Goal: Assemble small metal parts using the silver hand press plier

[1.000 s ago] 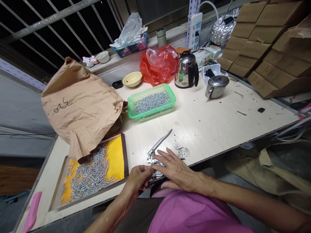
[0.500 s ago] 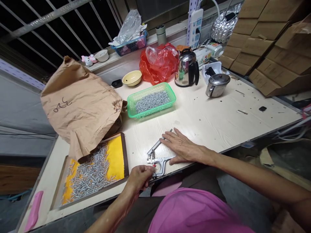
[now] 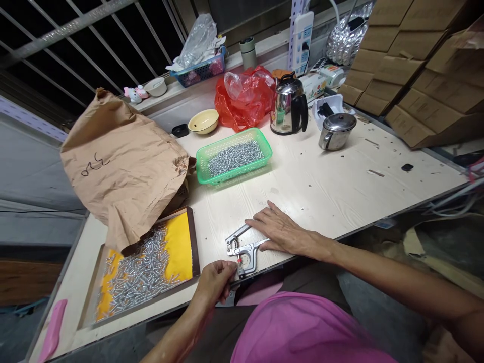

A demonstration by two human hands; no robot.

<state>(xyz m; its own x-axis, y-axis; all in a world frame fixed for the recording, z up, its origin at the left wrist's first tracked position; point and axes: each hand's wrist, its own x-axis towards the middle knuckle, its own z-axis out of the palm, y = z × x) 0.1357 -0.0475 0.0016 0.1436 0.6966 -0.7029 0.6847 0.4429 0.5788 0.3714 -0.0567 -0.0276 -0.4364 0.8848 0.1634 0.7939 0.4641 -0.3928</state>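
A small metal hand press tool (image 3: 242,249) lies near the front edge of the pale table (image 3: 333,181). My right hand (image 3: 278,229) rests on its two handles, fingers stretched flat over them. My left hand (image 3: 215,282) is curled in a pinch right at the tool's jaw, where a small red part shows; what the fingers hold is too small to make out. A brown tray with a yellow lining (image 3: 180,244) full of small silver metal pieces sits to the left. A green basket (image 3: 264,146) with more silver pieces stands farther back.
A crumpled brown paper bag (image 3: 121,161) overlaps the tray. At the back stand a yellow bowl (image 3: 203,121), a red plastic bag (image 3: 242,98), a steel kettle (image 3: 289,106) and a lidded steel pot (image 3: 336,131). Cardboard boxes (image 3: 416,65) are stacked at right.
My right hand moved off the tool's head and out along the handles, pressing the upper handle down toward the lower one. My left hand stayed at the jaw.
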